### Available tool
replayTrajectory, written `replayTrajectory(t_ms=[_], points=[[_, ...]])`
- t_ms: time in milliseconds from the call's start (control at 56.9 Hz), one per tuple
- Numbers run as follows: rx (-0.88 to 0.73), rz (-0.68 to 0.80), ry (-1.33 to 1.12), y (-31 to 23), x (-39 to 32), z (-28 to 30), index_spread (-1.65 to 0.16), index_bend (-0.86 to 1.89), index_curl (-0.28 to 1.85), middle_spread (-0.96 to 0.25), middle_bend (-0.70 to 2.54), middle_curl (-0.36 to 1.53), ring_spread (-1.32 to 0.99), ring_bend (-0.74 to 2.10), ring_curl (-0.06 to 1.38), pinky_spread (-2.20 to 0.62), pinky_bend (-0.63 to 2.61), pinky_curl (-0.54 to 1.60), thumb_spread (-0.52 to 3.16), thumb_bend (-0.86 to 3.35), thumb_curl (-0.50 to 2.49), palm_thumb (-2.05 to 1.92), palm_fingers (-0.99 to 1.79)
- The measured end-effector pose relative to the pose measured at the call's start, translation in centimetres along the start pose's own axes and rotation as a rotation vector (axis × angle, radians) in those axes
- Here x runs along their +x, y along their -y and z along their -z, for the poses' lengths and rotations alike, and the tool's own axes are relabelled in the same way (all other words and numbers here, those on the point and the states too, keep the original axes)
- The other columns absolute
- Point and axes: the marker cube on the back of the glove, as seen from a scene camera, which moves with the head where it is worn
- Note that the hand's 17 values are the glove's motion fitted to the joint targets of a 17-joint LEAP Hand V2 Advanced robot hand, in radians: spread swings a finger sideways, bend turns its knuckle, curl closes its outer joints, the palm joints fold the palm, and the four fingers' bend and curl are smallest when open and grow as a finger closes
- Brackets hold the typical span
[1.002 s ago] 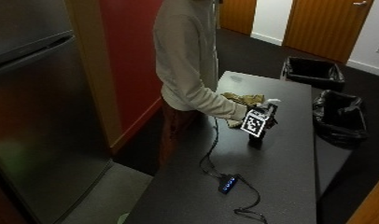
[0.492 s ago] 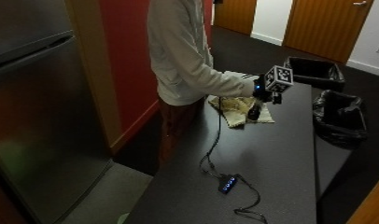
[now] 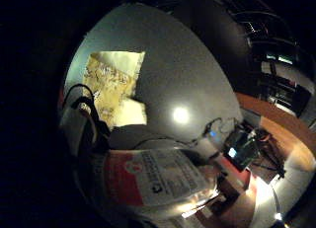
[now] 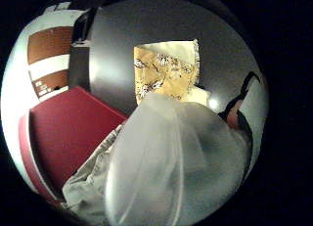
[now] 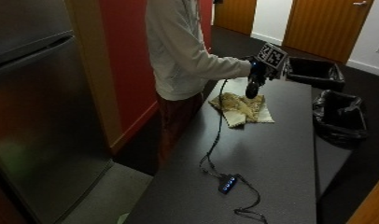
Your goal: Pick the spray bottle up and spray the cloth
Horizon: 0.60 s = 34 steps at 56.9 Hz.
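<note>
A: Outside view, item one: your gloved right hand is raised above the table, fingers curled round the spray bottle, which hangs dark below the fist. Item two: the cloth, patterned yellow, lies flat on the table beneath and slightly toward you.

B: Why hold it that high?

A: Likely so the nozzle clears the cloth and the mist spreads over it; that is a judgement. Which way the nozzle faces cannot be made out here.

B: Little finger side palm view?

A: Item: spray bottle close to your palm, its red-and-white label turned to the camera. Item: cloth on the grey table beyond it, one corner folded over to show a pale underside.

B: Thumb side palm view?

A: Item: the bottle's translucent body fills the near field, against your palm. Item: cloth past it, lying flat and unweighted. Bottle lifted, the spraying step appears to come next; aim down at the cloth before squeezing.
</note>
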Motion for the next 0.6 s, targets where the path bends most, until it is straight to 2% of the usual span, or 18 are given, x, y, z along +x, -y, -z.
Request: replayTrajectory(t_ms=[281,598], points=[[-0.101,-0.047,-0.157,0.2,-2.5,-3.5,-0.16,0.4,0.52,-0.14,0.54,0.48,-0.18,0.58,0.43,-0.23,0.35,0.38,0.2,-0.04,0.74,0.94,1.39],[-0.07,-0.032,-0.157,-0.9,-3.0,-1.2,-0.16,0.4,0.52,-0.14,0.54,0.48,-0.18,0.58,0.43,-0.24,0.36,0.38,0.2,-0.04,0.76,0.94,1.39]])
